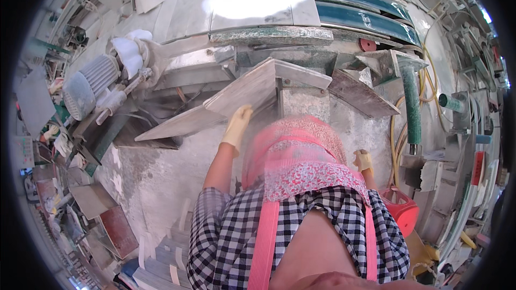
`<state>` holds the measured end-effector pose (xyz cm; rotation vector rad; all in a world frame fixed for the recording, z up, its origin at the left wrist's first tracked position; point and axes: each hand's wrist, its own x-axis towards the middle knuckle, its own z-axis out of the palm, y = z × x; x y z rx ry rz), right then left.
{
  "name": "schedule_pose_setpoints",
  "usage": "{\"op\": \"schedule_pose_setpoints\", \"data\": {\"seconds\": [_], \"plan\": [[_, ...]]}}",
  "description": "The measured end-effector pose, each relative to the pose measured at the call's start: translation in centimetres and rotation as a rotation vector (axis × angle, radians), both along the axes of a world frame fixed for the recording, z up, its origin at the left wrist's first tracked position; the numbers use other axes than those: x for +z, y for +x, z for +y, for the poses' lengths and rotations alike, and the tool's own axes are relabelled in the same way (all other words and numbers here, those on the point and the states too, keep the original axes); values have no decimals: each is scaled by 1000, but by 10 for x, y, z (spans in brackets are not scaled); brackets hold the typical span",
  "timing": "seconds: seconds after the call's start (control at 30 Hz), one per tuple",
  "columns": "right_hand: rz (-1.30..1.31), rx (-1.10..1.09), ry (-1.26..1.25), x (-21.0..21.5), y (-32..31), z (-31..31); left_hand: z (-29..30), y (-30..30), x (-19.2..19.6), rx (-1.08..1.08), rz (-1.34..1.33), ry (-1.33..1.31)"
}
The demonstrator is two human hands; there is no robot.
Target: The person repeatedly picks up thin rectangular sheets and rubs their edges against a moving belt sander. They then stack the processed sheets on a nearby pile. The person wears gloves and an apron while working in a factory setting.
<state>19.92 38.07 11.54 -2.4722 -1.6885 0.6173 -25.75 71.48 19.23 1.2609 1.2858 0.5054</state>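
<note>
My left hand point(238, 125), in a cream glove, is held out in front of me beside the near edge of a grey slab point(244, 94). Its fingers curl inward, and I see nothing in them. The slab leans at an angle against the machine bench, with another grey panel point(180, 122) below it to the left. On the other side of my pink apron point(301, 145), my right hand point(363, 160) wears a similar glove. Its fingers are bent into a loose fist, with no object showing; it hangs nearest to a red plastic container point(400, 209).
A grey motor point(91, 86) sits at the left of the bench. Long dark-green strips point(360, 11) lie at the back right. A green pipe point(411, 102) stands upright near yellow hoses point(398, 139). Stacked grey slabs point(161, 260) are at the lower left, beside a reddish box point(118, 231).
</note>
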Motion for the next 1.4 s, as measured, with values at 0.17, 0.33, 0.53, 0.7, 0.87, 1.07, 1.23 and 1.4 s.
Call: {"op": "schedule_pose_setpoints", "data": {"seconds": [0.17,0.33,0.53,0.7,0.87,1.07,1.23,1.4], "plan": [[304,-456,-33,-22,28,-6,51,79,39,-46,-96,241],[708,-1166,48,-10,38,9,73,107,75,-21,-191,271],[516,-942,237,19,79,33,146,118,95,-17,-93,577],[836,-1305,1074,120,104,139,239,135,91,-12,249,980],[727,-1012,844,236,76,318,311,179,74,13,393,1161],[671,-552,550,242,41,509,335,208,47,-16,432,1201],[173,-278,477,195,26,622,327,209,52,6,398,1100],[-176,-340,169,196,13,664,328,211,64,8,418,1165]]}}
